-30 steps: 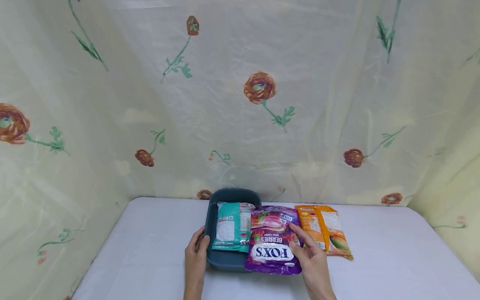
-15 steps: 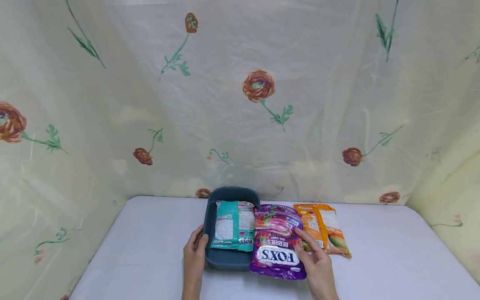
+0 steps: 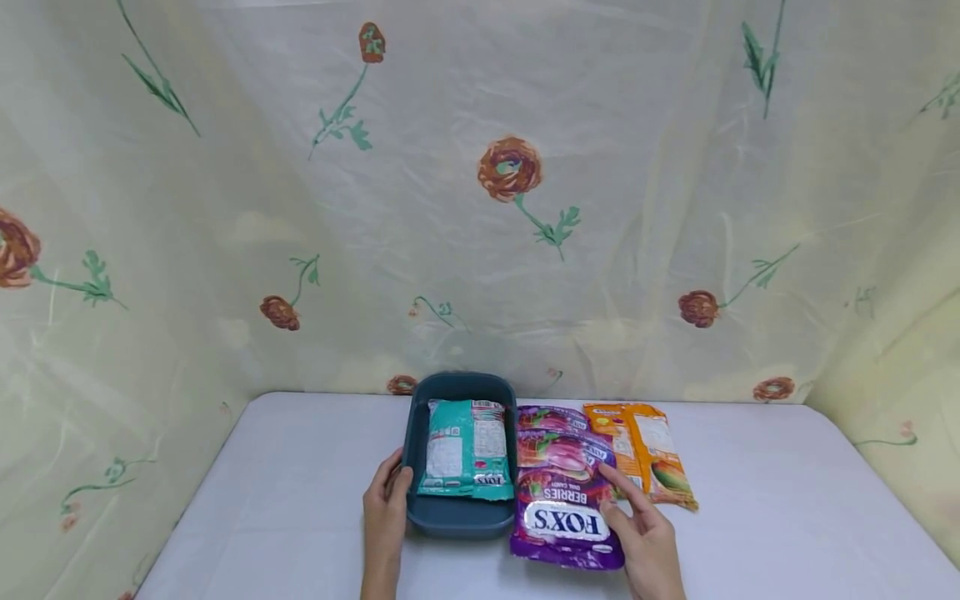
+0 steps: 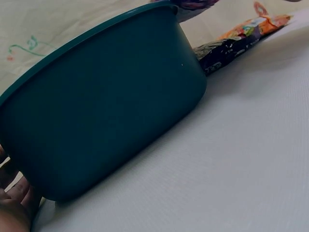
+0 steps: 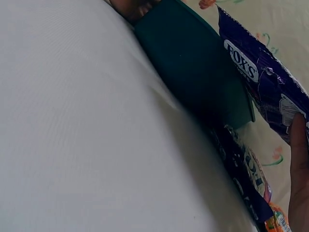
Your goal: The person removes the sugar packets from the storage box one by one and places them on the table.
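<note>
My right hand [image 3: 641, 533] pinches the right edge of a purple FOX'S Berries candy bag [image 3: 564, 500]. In the right wrist view that bag [image 5: 260, 72] is raised off the table. Below it lies a second purple candy bag [image 3: 553, 417], mostly covered in the head view. A dark teal plastic tub [image 3: 459, 527] stands to the left, with a turquoise FOX'S candy bag [image 3: 467, 454] lying inside. My left hand [image 3: 386, 500] rests against the tub's left outer wall, fingers touching it low down in the left wrist view.
An orange candy bag [image 3: 648, 454] with a mango picture lies to the right of the purple bags. A white cloth covers the table [image 3: 772, 508]. Flower-patterned curtains [image 3: 600, 167] hang behind and at both sides.
My right hand has moved right and toward me with the purple candy bag, off the tub's right rim. More of the turquoise bag and the lower purple bag now shows. My left hand stays on the tub.
</note>
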### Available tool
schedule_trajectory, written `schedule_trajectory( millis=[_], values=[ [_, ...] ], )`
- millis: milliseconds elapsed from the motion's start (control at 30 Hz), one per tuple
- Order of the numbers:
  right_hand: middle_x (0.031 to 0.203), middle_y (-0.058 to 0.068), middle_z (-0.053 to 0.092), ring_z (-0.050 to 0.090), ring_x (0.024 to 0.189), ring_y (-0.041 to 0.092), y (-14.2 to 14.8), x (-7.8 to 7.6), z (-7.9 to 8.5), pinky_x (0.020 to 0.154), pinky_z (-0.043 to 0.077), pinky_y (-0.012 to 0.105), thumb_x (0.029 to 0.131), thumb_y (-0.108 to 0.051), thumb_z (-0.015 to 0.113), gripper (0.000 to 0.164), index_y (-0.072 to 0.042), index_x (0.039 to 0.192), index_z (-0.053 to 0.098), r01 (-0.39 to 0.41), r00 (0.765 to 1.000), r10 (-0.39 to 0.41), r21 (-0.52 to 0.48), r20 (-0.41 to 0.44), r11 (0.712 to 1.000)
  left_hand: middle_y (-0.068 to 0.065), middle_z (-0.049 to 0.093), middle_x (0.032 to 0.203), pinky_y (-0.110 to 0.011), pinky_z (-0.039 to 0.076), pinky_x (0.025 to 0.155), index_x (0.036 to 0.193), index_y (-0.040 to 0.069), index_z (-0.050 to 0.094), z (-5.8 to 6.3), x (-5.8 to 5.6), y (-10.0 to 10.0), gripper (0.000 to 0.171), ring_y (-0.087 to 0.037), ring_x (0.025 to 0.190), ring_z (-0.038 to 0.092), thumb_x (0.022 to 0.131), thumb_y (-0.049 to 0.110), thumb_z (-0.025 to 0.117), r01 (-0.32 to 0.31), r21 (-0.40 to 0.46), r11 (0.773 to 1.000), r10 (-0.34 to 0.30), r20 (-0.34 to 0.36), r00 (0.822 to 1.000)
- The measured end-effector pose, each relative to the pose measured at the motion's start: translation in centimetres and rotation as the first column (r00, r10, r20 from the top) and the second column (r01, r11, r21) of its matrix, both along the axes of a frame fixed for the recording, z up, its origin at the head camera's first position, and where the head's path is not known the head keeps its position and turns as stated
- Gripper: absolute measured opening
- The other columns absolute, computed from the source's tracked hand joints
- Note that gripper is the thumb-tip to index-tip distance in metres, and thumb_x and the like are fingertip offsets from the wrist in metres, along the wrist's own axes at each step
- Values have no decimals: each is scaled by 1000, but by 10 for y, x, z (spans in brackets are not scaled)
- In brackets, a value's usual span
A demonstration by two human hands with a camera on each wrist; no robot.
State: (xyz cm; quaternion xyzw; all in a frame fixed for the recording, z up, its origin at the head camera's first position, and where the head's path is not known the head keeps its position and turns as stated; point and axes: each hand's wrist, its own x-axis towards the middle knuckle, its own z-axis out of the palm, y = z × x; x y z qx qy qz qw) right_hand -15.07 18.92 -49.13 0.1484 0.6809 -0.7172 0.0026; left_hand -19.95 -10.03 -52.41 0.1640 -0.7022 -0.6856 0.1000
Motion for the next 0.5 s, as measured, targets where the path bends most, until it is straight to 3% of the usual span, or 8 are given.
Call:
schedule_trajectory(
  millis=[300,500],
  values=[
    [143,-2,37,66,91,8,9,7,-4,78,58,30,93,-16,54,50,-24,141,45,26,998,-26,3,48,1000,-13,55,136,-43,42,106,133,11,53,0,-1,1,39,-26,124,53,95,21,51,-4,-1,1000,4,-4,1000],
    [125,8,58,71,82,23,10,14,-8,71,59,40,92,-23,59,48,-28,138,48,24,998,-25,19,64,1000,-13,55,136,-43,41,107,133,11,53,0,-1,1,39,-26,125,53,95,21,51,-6,1,1000,6,-9,1000]
  ],
)
